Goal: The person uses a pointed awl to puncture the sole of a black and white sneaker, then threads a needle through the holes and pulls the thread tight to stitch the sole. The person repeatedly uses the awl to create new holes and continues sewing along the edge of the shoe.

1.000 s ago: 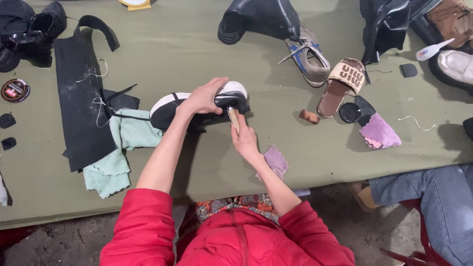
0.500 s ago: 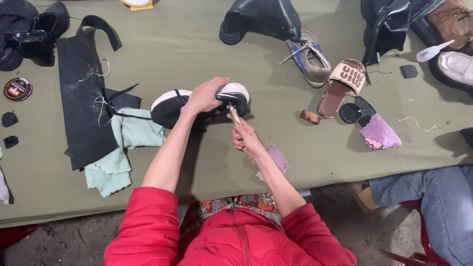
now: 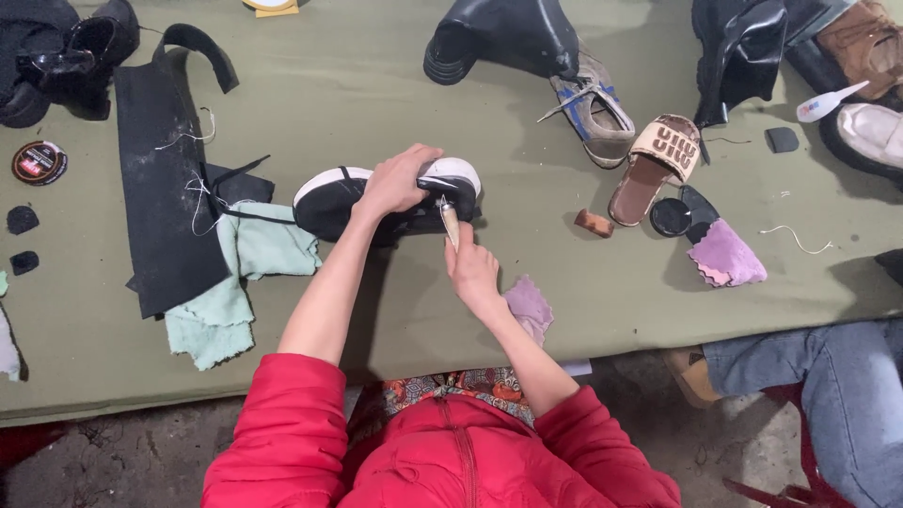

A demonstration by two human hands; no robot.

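Observation:
A black sneaker with a white sole [image 3: 329,193] lies on its side in the middle of the olive-green table [image 3: 376,85]. My left hand [image 3: 397,179] presses down on top of it and grips it. My right hand [image 3: 470,268] sits just in front of the shoe's toe and holds a small tool with a pale wooden handle [image 3: 451,224], its tip against the shoe's side. Both my sleeves are red.
A mint cloth [image 3: 235,282] and a black strip of material [image 3: 160,179] lie to the left. A pink cloth [image 3: 529,306] lies by my right wrist. Other shoes, a tan sandal [image 3: 658,160], a polish tin [image 3: 39,162] and a purple cloth [image 3: 724,254] are spread around. Another person's jeans-clad leg [image 3: 818,376] is at right.
My right hand has shifted slightly toward me along the shoe's toe with the tool. The left hand stays on the sneaker.

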